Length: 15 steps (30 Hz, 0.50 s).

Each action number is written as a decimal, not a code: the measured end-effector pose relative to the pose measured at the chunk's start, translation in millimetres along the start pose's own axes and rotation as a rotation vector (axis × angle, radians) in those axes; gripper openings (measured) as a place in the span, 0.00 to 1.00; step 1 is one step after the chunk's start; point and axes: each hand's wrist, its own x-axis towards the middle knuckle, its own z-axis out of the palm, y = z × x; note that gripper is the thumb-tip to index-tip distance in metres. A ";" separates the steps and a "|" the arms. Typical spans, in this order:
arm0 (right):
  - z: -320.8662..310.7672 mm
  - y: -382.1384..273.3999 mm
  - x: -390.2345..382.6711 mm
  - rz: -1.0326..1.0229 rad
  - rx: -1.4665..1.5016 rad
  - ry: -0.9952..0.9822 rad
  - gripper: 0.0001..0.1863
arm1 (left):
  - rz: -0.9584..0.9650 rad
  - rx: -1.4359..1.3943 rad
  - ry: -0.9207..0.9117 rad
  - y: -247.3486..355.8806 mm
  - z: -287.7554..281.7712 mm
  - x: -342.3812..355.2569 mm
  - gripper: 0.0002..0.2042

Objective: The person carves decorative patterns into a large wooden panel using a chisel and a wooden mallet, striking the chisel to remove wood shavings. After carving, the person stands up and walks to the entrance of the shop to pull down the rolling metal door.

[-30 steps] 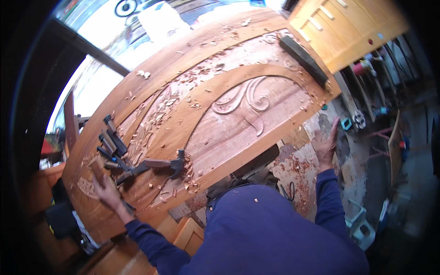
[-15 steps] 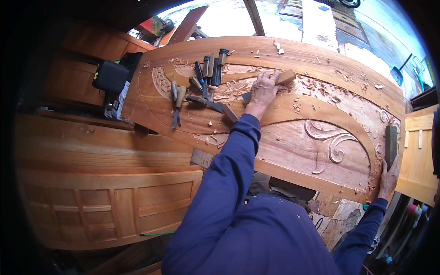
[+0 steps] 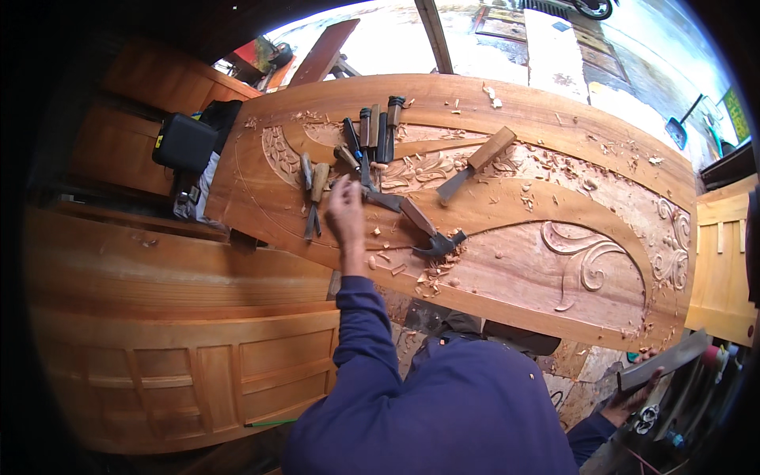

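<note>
The left hand (image 3: 346, 212) is in among the chisels on the carved wooden panel (image 3: 507, 212), so a knuckle could catch an edge, since the blades and handles of the cluster (image 3: 372, 131) lie crowded at differing angles; a wooden-handled chisel (image 3: 320, 182) is just beside it. Its fingers are curled, but whether they pinch anything I cannot tell. The right hand (image 3: 629, 405) has its fingers wrapped round a long grey bar (image 3: 666, 364), perhaps a sharpening stone, beyond the panel's near right corner; a loose grip could let it drop to the floor or chip the panel. The bar looks straight-edged, flat and dull; the panel is reddish-brown, with raised scrolls and scattered shavings (image 3: 439, 273).
</note>
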 end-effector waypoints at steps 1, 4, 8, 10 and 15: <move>29.6 6.0 -16.8 -0.011 0.066 0.053 0.38 | -0.017 0.016 0.052 -19.8 -15.8 8.6 0.15; 53.7 21.5 -54.0 -0.025 0.101 0.138 0.41 | -0.067 -0.152 0.124 -82.2 -40.3 43.7 0.13; 74.6 36.7 -86.8 0.007 0.037 0.305 0.35 | 0.025 0.031 0.227 -109.2 -77.6 82.5 0.12; 78.5 45.9 -96.6 0.061 0.031 0.324 0.34 | -0.048 0.165 0.151 -135.3 -108.1 101.4 0.12; 76.6 62.1 -103.8 0.127 -0.004 0.340 0.31 | -0.219 -0.095 -0.076 -162.2 -101.4 126.1 0.12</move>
